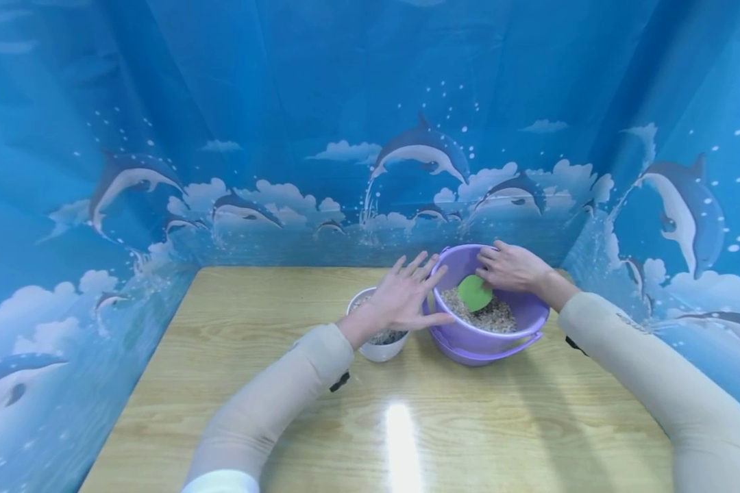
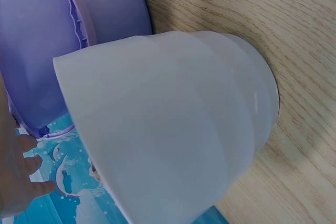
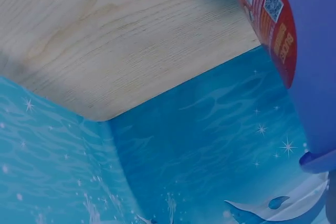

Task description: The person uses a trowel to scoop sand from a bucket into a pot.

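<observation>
In the head view, a purple bucket (image 1: 466, 337) with a lowered handle stands on the table and contains a loose, grainy, speckled mix (image 1: 501, 317). Reaching over its far right rim, my right hand (image 1: 513, 268) pinches a green scoop (image 1: 475, 293), whose blade is down at the mix. My left hand (image 1: 399, 299) is spread above a white ribbed pot (image 2: 173, 114) and near the bucket's left rim; whether it touches that rim I cannot tell. Similar grainy stuff shows inside the pot, partly hidden under the hand. Neither the right hand nor the scoop appears in the right wrist view.
Both containers stand close together on a wooden table (image 1: 271, 315), near its far edge. Blue dolphin-print curtains (image 1: 284, 103) enclose the table at the back and sides. A red label (image 3: 273, 24) is stuck on the bucket's outer wall.
</observation>
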Demonstrator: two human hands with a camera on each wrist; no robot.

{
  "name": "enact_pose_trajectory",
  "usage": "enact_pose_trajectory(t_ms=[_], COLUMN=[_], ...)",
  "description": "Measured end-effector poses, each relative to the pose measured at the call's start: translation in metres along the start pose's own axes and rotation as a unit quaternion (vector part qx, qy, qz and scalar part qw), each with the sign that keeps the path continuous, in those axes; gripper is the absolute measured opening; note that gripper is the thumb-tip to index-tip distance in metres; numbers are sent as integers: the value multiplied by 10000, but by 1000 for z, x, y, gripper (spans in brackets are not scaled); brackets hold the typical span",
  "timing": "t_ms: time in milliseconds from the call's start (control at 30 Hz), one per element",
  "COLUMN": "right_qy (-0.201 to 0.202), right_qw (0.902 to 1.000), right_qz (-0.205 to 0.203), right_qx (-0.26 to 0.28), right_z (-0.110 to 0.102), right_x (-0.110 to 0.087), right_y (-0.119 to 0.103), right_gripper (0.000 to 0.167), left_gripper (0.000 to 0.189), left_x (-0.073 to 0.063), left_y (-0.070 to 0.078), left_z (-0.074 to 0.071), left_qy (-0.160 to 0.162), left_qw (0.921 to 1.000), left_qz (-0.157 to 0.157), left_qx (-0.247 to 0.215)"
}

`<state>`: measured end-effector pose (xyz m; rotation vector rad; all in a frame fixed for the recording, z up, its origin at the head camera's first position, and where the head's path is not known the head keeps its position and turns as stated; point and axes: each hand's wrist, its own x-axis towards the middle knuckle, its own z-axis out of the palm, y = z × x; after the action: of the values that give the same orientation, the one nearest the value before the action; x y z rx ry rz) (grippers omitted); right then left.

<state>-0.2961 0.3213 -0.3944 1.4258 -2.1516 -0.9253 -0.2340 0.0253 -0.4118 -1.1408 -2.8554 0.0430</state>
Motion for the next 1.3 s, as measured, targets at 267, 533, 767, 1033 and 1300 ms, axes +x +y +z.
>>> enact_pose_trajectory(t_ms=[267, 533, 767, 1033, 1300], right_qy=[132, 191, -62, -14, -35], right_qw=[9993, 9991, 9986, 9975, 9969], right_qz=[56, -32, -67, -16, 81], right_qx=[336, 365, 523, 701, 777], right_z=[3, 3, 1, 1, 0], right_x=[5, 12, 11, 9, 5], right_y=[-6, -11, -11, -15, -18], right_gripper=[41, 44, 45, 45, 44], left_gripper=[103, 102, 102, 103, 105], left_x=[1, 0, 0, 0, 0], left_y=[-1, -1, -1, -1, 1], left_z=[-1, -3, -2, -1, 2], left_qy=[-71, -69, -66, -28, -5], left_qw=[10000, 9999, 10000, 10000, 10000], left_qz=[-47, -16, -9, -13, -18], left_qx=[-40, -76, -49, -13, -15])
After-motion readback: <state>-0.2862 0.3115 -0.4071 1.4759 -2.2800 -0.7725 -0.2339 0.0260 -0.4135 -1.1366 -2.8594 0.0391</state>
